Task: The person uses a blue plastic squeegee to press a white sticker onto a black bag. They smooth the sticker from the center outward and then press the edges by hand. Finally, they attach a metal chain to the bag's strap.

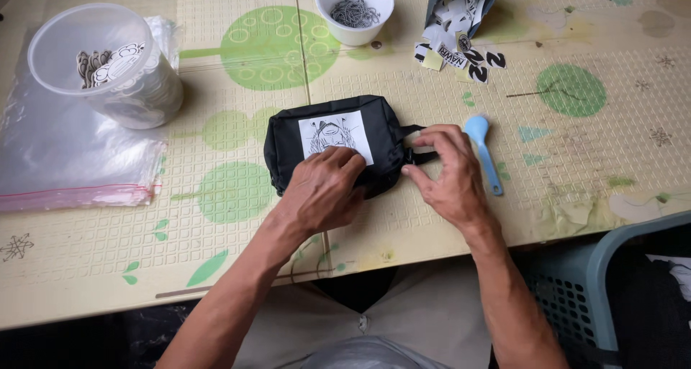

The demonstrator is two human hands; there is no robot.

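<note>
A small black pouch with a white square drawing patch lies on the table in front of me. My left hand rests on its front lower edge, fingers curled onto the fabric just below the patch. My right hand pinches the pouch's black side strap at its right end, between thumb and fingers. A light blue plastic spoon lies just right of my right hand.
A clear tub holding stickers sits on a stack of plastic bags at far left. A white cup of metal chains stands at top centre. A tipped blue box spills stickers beside it. A blue basket stands at lower right.
</note>
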